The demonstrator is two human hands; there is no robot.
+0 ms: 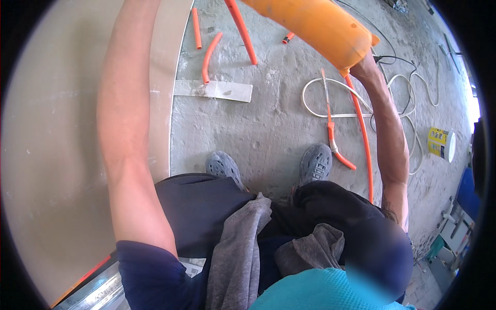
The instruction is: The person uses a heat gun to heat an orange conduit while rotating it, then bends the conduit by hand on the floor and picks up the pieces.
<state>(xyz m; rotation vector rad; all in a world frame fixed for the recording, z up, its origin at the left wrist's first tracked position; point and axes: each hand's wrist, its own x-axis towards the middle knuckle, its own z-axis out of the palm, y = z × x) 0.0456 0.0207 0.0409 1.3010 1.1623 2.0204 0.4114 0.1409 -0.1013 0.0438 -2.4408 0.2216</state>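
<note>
My left arm [124, 103] reaches straight up along a large beige board [57, 129], and its hand lies beyond the upper edge. On the right, my right arm [387, 124] stretches forward to a large, rounded orange thing [320, 31] whose kind I cannot make out. My right hand is hidden at or behind that thing's lower end, so its fingers do not show. Below it, a long orange-red tube [363, 129] runs down beside my forearm. A shorter orange-red tube [332, 137], with a thin strip sticking out of its top, lies on the concrete floor [258, 124].
Several cut orange-red tubes [241, 31] lie ahead, one touching a pale flat strip [222, 91]. White cable [306, 95] loops across the floor. A yellow-and-white bucket [442, 144] lies on its side at right. Metal profiles [98, 289] lie at lower left. My grey shoes [315, 163] stand between.
</note>
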